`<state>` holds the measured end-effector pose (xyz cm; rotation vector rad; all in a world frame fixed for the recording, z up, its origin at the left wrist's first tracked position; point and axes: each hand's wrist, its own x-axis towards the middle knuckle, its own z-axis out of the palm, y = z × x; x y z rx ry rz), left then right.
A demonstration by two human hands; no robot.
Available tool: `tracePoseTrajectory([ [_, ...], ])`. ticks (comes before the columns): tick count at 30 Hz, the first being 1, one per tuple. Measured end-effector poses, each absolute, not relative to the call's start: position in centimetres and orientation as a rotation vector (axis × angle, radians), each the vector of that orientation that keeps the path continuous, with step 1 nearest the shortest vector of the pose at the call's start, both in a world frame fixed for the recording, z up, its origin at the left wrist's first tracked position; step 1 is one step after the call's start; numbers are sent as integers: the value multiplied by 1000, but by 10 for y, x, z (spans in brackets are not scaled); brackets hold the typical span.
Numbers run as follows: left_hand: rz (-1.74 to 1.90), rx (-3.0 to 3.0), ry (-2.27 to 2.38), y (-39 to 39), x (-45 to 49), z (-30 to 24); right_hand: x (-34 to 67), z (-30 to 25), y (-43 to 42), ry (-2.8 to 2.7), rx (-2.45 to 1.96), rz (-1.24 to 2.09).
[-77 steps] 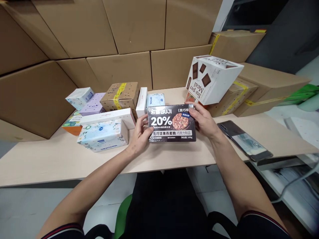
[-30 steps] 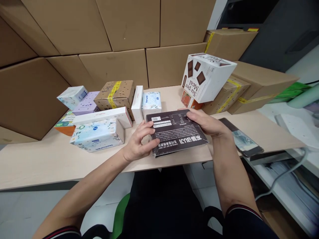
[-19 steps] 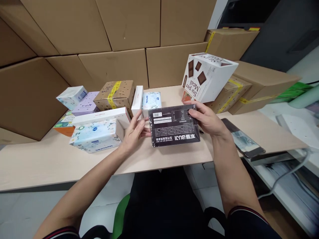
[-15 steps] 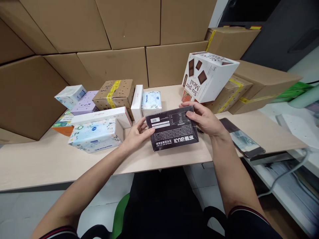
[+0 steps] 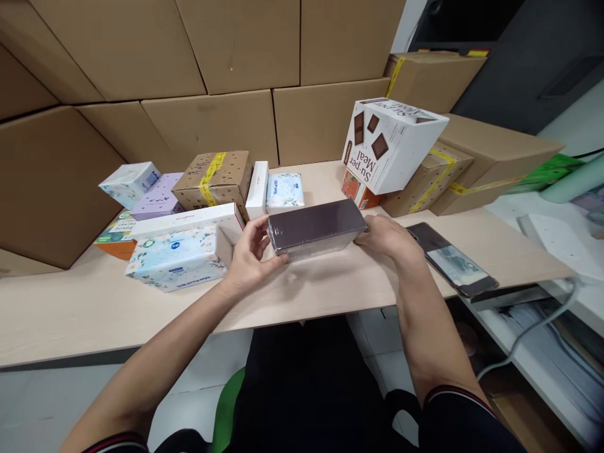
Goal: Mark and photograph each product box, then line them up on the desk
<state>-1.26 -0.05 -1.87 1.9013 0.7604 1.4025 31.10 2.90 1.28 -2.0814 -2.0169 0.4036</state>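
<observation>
A flat black snack box (image 5: 315,225) wrapped in clear film is held over the light wooden table (image 5: 330,289), tipped so a plain dark narrow side faces me. My left hand (image 5: 248,257) grips its left end with thumb and fingers. My right hand (image 5: 385,235) grips its right end, fingers curled behind it. A floral tissue pack (image 5: 177,258) and a long white box (image 5: 189,220) lie just left of my left hand.
Small boxes stand behind: a taped brown box (image 5: 216,179), a white upright box (image 5: 257,189), a tissue pack (image 5: 285,190), a purple box (image 5: 155,198). A white "Su-per Meal" box (image 5: 389,145) leans at the right. A phone (image 5: 450,260) lies right of my hand. Cardboard cartons (image 5: 212,56) wall the back.
Both hands turned the black box: first its printed front faced me, then its back with the barcode, now a narrow plain side. The box sank closer to the table.
</observation>
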Motion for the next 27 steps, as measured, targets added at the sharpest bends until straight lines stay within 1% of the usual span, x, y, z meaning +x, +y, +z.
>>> tracePoseTrajectory([
  [4, 1533, 2042, 719, 0, -8, -20, 307, 18, 27, -2011, -2089, 411],
  [7, 1603, 2117, 713, -2, -5, -20, 309, 22, 28, -1833, -1965, 360],
  [9, 1606, 2143, 736, -3, -5, -20, 308, 24, 27, -1657, -1777, 298],
  [12, 1603, 2147, 783, -4, -5, -20, 303, 27, 23, -1334, -1346, 307],
  [15, 1608, 2161, 801, -6, -4, -18, 298, 31, 14, -1080, -872, 418],
  [17, 1604, 2184, 800, -6, -3, -17, 296, 37, 8, -1052, -714, 542],
  [22, 1588, 2219, 757, -8, -2, -18, 288, 47, -3, -1072, -681, 872],
  [24, 1582, 2232, 762, -8, -1, -18, 280, 45, -6, -1131, -652, 897],
  [27, 1595, 2235, 785, -7, -1, -19, 268, 39, -9, -1220, -701, 793],
])
